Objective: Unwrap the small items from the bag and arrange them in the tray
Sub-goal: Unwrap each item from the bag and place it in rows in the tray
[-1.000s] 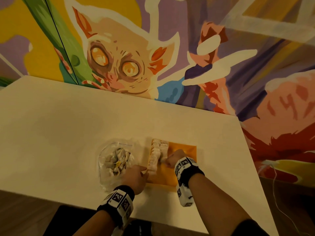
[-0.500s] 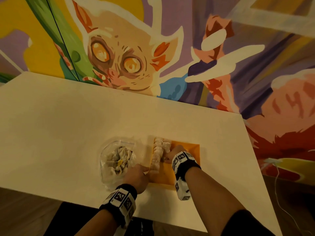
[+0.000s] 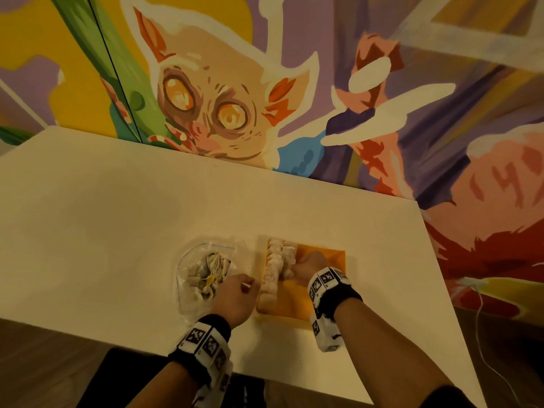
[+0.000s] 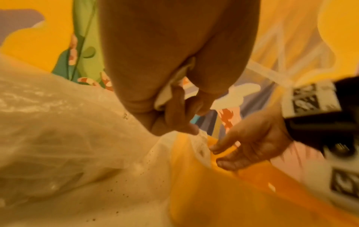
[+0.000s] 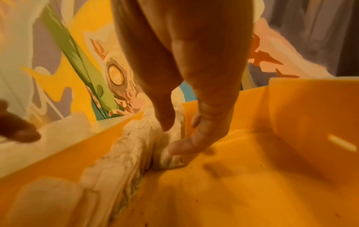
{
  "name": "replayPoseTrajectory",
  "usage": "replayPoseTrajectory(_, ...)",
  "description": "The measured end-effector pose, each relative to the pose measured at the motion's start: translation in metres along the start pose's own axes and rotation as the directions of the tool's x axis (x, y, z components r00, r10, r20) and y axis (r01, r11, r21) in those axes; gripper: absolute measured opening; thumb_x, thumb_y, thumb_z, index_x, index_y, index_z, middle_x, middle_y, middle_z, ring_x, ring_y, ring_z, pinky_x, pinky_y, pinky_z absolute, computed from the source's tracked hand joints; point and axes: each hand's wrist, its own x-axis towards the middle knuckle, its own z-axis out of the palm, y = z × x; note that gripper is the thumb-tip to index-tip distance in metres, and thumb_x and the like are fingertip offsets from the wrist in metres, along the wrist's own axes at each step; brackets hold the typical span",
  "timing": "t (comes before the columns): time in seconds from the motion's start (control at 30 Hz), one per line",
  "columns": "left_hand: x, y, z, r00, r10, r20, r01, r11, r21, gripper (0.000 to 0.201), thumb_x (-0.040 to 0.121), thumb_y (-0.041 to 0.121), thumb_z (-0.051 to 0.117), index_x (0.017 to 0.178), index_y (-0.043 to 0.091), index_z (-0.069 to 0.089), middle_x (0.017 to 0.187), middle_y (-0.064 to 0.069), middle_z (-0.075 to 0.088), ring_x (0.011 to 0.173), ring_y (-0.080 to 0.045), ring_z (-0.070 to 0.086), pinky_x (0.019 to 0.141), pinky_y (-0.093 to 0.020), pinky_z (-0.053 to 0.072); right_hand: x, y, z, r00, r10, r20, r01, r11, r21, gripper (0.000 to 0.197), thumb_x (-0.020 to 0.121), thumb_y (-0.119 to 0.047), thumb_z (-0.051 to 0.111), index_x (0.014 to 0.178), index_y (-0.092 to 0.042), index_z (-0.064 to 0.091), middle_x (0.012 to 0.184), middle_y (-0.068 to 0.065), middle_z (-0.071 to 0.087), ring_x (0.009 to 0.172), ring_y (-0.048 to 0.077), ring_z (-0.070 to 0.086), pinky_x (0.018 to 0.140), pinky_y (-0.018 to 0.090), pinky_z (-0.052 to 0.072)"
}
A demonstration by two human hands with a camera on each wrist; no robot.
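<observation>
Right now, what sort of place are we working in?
Probably a casual indoor room, not a workshop: a plain white table stands against a bright cartoon mural, with wood-look flooring beneath.

Clear plastic bag (image 3: 188,278) lies crumpled on worktop, holding pale wrapped items (image 3: 210,272) — just left of orange tray (image 3: 326,257). Unwrapped whitish items (image 3: 275,269) stand in two rows along tray's left wall — rest of tray floor bare.

a white table (image 3: 117,216) stands against a colourful mural (image 3: 223,92); a white cable (image 3: 482,316) hangs at right.
</observation>
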Motion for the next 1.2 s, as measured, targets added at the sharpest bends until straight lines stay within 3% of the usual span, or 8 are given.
replayPoseTrajectory(0.07,-0.002,0.006,-0.01,0.999,-0.042,0.009,0.043,0.959,-0.279,0.026,0.098,0.035,0.052,0.094,0.016,0.069,0.083,-0.001,0.068,0.059,-0.012,0.054,0.055,-0.026,0.043,-0.016,-0.002,-0.005,0.994,-0.056,-0.093,0.059,0.998,0.032,0.012,0.079,-0.016,0.069,0.083,-0.007,0.062,0.081,0.016,0.069,0.072,0.03,0.069,0.072,0.049,0.06)
replayPoseTrajectory(0.2,-0.011,0.019,-0.029,0.968,-0.192,0.161,0.242,0.554,-0.797,0.041,0.099,0.042,0.048,0.101,0.006,0.067,0.073,-0.004,0.055,0.05,-0.012,0.039,0.046,-0.025,0.03,-0.077,-0.016,-0.005,0.927,-0.346,-0.144,0.368,0.914,0.173,0.009,0.086,-0.021,0.069,0.091,-0.021,0.062,0.089,-0.004,0.066,0.08,0.014,0.063,0.06,0.019,0.049)
replayPoseTrajectory(0.4,-0.032,0.028,-0.047,0.954,-0.134,0.267,0.29,0.202,-0.935,0.058,0.095,0.058,0.041,0.107,0.005,0.062,0.071,-0.005,0.053,0.055,-0.019,0.051,0.055,-0.031,0.041,-0.161,-0.019,0.013,0.714,-0.66,0.234,0.581,0.745,0.327,0.034,0.075,-0.022,0.083,0.105,-0.02,0.067,0.099,-0.003,0.064,0.071,0.006,0.06,0.065,0.018,0.051)
replayPoseTrajectory(0.53,-0.041,0.027,-0.05,0.958,-0.097,0.269,0.281,0.144,-0.949,0.061,0.093,0.06,0.043,0.108,0.004,0.063,0.073,-0.007,0.052,0.066,-0.023,0.053,0.071,-0.037,0.047,-0.169,-0.02,0.027,0.687,-0.724,0.061,0.7,0.683,0.209,0.018,0.081,-0.021,0.078,0.095,-0.018,0.067,0.095,-0.006,0.06,0.069,0.001,0.058,0.063,0.011,0.046)
replayPoseTrajectory(0.63,-0.043,0.022,-0.048,0.971,-0.081,0.226,0.239,0.226,-0.944,0.055,0.095,0.054,0.043,0.107,0.005,0.064,0.086,-0.011,0.057,0.085,-0.03,0.058,0.085,-0.042,0.046,-0.168,-0.021,0.028,0.729,-0.681,-0.075,0.679,0.705,0.204,0.005,0.086,-0.025,0.072,0.09,-0.022,0.07,0.09,-0.012,0.062,0.075,0.005,0.063,0.066,0.014,0.049)
replayPoseTrajectory(0.73,-0.052,0.019,-0.047,0.994,-0.017,0.109,0.104,0.49,-0.865,0.032,0.096,0.034,0.048,0.106,0.012,0.069,0.104,-0.009,0.068,0.094,-0.027,0.062,0.079,-0.038,0.047,-0.169,-0.017,0.02,0.754,-0.639,-0.153,0.657,0.733,0.177,0.008,0.089,-0.025,0.069,0.093,-0.02,0.073,0.09,-0.012,0.068,0.078,0.004,0.063,0.066,0.013,0.049)
replayPoseTrajectory(0.9,-0.059,0.017,-0.05,0.962,0.265,-0.057,-0.254,0.807,-0.533,0.012,0.089,0.023,0.067,0.095,0.031,0.073,0.099,0.014,0.072,0.092,0.002,0.065,0.08,-0.019,0.048,-0.17,-0.017,0.005,0.718,-0.676,-0.169,0.69,0.723,0.037,0.01,0.089,-0.026,0.069,0.093,-0.021,0.076,0.083,-0.013,0.07,0.073,-0.002,0.06,0.063,0.009,0.042)
replayPoseTrajectory(1.2,-0.046,0.01,-0.063,0.904,0.366,-0.22,-0.423,0.837,-0.346,0.023,0.085,0.015,0.072,0.079,0.036,0.071,0.076,0.031,0.067,0.07,0.005,0.058,0.066,-0.009,0.042,-0.157,-0.02,0.018,0.754,-0.629,-0.189,0.656,0.733,0.18,0.013,0.084,-0.031,0.073,0.09,-0.019,0.072,0.086,-0.009,0.07,0.075,0.002,0.062,0.064,0.015,0.048)
